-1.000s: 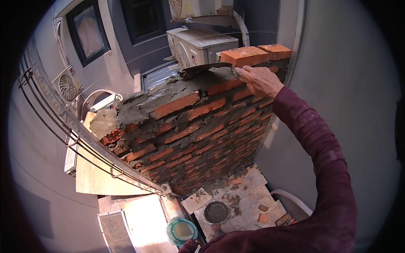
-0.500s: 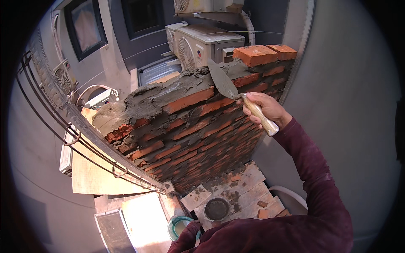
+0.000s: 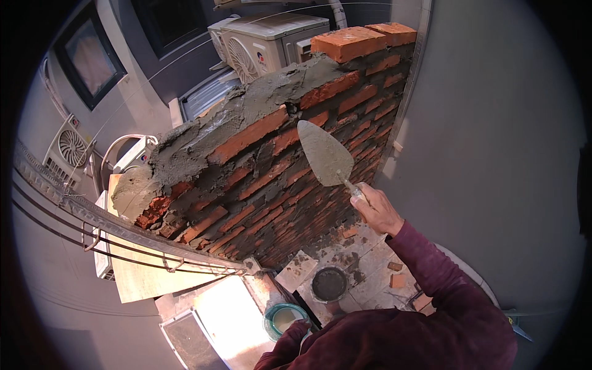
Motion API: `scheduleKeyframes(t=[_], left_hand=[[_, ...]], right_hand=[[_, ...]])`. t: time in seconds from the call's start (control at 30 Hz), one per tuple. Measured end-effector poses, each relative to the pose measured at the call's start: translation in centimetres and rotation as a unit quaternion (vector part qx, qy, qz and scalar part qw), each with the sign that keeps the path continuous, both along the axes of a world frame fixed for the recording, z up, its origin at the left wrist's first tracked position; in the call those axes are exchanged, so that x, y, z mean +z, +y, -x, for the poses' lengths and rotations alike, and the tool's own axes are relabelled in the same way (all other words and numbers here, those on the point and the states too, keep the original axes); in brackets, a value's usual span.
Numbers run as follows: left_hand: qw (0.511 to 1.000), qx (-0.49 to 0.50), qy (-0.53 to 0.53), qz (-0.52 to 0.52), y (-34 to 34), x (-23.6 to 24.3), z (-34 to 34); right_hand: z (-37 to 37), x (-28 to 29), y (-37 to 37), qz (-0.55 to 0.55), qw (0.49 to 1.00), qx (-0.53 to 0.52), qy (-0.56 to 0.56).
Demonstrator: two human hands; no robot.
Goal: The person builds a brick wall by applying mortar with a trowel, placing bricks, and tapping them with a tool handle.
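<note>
While raised | right hand (image 3: 380, 211) grip closed on trowel (image 3: 325, 154) | blade facing brick wall (image 3: 271, 179)

Daylight, hard sun, sharp focus, heavy fisheye.
Glare blows out the floor patch (image 3: 231, 311) at bottom; brick wall (image 3: 290, 172) face shaded, edges bend, black vignette at rim.

Brick wall (image 3: 271, 166) blocks ahead, grey wall (image 3: 493, 154) hems the right, open gap between them
</note>
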State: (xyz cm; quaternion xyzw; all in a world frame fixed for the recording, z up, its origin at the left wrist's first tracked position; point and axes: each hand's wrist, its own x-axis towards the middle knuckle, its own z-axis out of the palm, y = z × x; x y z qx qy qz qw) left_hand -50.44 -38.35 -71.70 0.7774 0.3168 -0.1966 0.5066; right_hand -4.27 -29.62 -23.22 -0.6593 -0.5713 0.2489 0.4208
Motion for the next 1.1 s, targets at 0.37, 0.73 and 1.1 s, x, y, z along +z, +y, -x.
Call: scheduleKeyframes(t=[0.37,0.73,1.1], left_hand=[[0.956,-0.051,0.183,0.222,-16.1,0.8,-7.7],[0.935,0.297,0.191,0.038,-23.5,-2.6,-13.8],[0.915,0.364,0.171,0.045,-25.2,-2.5,-13.5]], right_hand=[[-3.2,-38.9,-10.8,0.482,0.795,0.232,-0.285],[9.6,-76.2,-6.1,0.532,0.577,0.453,-0.423],[11.6,-73.5,-8.1,0.471,0.621,0.508,-0.366]])
